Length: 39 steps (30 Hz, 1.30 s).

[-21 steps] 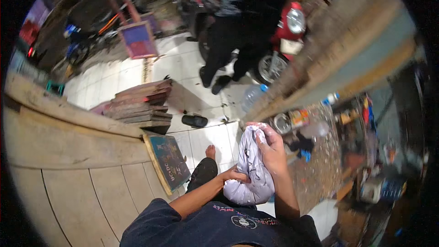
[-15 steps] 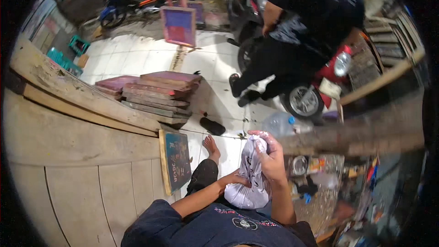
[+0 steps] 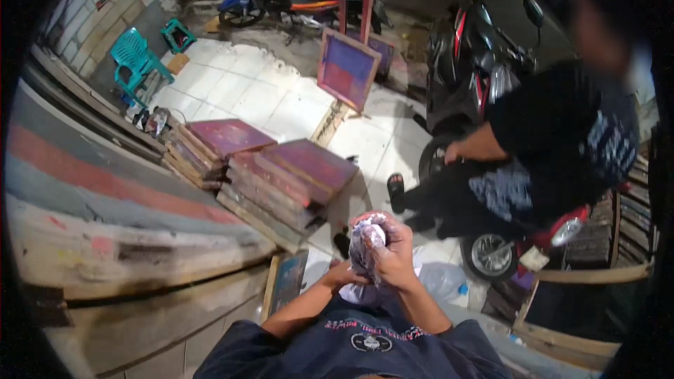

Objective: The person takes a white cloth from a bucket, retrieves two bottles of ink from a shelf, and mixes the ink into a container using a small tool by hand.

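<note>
While both our hands grip it, the soft, crumpled white bundle (image 3: 364, 249) is off the floor

Where our right hand (image 3: 394, 258) curls around the bundle's bunched upper end, pale residue marks the fingers. Our left hand (image 3: 344, 275) holds on lower down, at the bundle's left side. Both hands are narrowed around it, and neither is free. The bundle sits between them, just beyond our dark printed shirt (image 3: 316, 351), and we cannot tell whether it is cloth or plastic.

As far as we can judge, the lifting and the gathering of the upper end are done, while letting go is not. Whether that end is tied or merely squeezed, we cannot tell, so how much is left is unclear.

Just left of our left hand stands a teal flat board with a pale wooden edge (image 3: 290, 278). Farther ahead and left of that hand lies a stack of purple-topped, wood-framed panels (image 3: 309, 168). Near our right hand, on its right, is a clear plastic bottle with a blue cap (image 3: 442, 282). Well apart from that hand, ahead and right, a person in black clothing (image 3: 537, 109) stands by a red motorbike (image 3: 570, 227).
</note>
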Available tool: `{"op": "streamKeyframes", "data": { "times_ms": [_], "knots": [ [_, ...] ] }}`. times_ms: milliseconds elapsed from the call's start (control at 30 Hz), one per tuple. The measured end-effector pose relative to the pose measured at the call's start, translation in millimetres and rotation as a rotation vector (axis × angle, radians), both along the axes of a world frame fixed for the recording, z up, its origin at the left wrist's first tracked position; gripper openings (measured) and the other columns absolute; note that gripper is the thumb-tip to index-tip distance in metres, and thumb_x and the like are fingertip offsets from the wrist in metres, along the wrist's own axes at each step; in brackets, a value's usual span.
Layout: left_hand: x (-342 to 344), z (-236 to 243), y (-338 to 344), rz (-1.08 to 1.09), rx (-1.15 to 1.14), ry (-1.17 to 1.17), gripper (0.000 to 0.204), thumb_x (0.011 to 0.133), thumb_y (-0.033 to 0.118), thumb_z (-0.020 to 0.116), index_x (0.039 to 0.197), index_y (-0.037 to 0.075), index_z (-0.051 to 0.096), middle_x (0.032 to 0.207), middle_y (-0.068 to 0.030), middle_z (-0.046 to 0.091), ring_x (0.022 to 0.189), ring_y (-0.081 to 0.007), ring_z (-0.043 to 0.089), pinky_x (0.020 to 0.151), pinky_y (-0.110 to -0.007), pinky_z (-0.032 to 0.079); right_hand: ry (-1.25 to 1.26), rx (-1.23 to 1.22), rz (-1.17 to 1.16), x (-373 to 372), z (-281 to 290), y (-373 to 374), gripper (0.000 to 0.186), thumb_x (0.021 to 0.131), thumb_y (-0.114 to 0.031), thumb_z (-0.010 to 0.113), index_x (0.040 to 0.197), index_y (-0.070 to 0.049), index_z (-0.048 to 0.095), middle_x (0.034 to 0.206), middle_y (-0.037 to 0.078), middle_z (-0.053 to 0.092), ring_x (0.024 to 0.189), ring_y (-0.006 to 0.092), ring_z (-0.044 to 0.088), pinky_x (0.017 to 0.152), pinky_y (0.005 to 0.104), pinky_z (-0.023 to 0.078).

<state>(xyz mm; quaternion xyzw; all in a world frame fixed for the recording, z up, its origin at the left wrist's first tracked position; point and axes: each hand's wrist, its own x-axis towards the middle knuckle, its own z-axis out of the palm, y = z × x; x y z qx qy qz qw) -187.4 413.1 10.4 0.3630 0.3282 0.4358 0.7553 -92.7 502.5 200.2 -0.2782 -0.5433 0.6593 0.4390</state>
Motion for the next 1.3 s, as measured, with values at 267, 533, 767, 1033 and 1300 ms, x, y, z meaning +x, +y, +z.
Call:
{"op": "streamKeyframes", "data": {
  "times_ms": [267, 533, 767, 1033, 1300],
  "knots": [
    [-56, 32, 188, 0.022, 0.081, 0.063, 0.089, 0.063, 0.006, 0.079, 0.137, 0.002, 0.030, 0.124, -0.0062, 0.050, 0.115, -0.0166, 0.046, 0.099, -0.033, 0.037, 0.038, -0.086, 0.095, -43, -22, 192, 0.013, 0.088, -0.006, 0.053, 0.097, 0.000, 0.059, 0.094, 0.005, 0.061, 0.086, 0.0099, 0.053, 0.078, 0.0249, 0.043],
    [-126, 28, 366, 0.323, 0.179, 0.290, 0.097, 0.062, 0.016, 0.083, 0.137, -0.002, 0.024, 0.131, -0.0117, 0.041, 0.124, -0.0213, 0.036, 0.105, -0.034, 0.026, 0.019, -0.099, 0.295, -140, -40, 376, 0.014, 0.088, -0.010, 0.054, 0.097, -0.001, 0.058, 0.093, 0.004, 0.060, 0.087, 0.0091, 0.052, 0.079, 0.0242, 0.041],
    [-227, 46, 493, 0.611, 0.164, 0.198, 0.075, 0.063, 0.008, 0.081, 0.124, 0.000, 0.038, 0.114, -0.0068, 0.052, 0.105, -0.0142, 0.048, 0.092, -0.031, 0.039, 0.010, -0.088, 0.408, -265, -37, 507, 0.015, 0.086, -0.008, 0.055, 0.098, 0.000, 0.057, 0.094, 0.005, 0.060, 0.086, 0.0100, 0.053, 0.078, 0.0241, 0.042],
    [-453, 63, 634, 0.807, 0.436, 0.397, 0.062, 0.053, 0.026, 0.083, 0.103, 0.002, 0.055, 0.094, -0.0089, 0.058, 0.087, -0.0165, 0.054, 0.079, -0.030, 0.043, 0.107, 0.137, 0.561, -482, -15, 645, 0.018, 0.086, -0.012, 0.056, 0.097, 0.002, 0.054, 0.086, 0.009, 0.058, 0.081, 0.0128, 0.054, 0.073, 0.0264, 0.044],
    [-730, 128, 738, 1.148, 0.288, 0.740, 0.054, 0.060, 0.021, 0.077, 0.105, 0.004, 0.054, 0.098, -0.0091, 0.056, 0.092, -0.0188, 0.054, 0.080, -0.033, 0.044, 0.273, 0.524, 0.975, -805, 48, 755, 0.012, 0.085, -0.002, 0.056, 0.094, 0.004, 0.058, 0.085, 0.013, 0.061, 0.070, 0.0174, 0.060, 0.063, 0.0268, 0.048]
  ]
}}
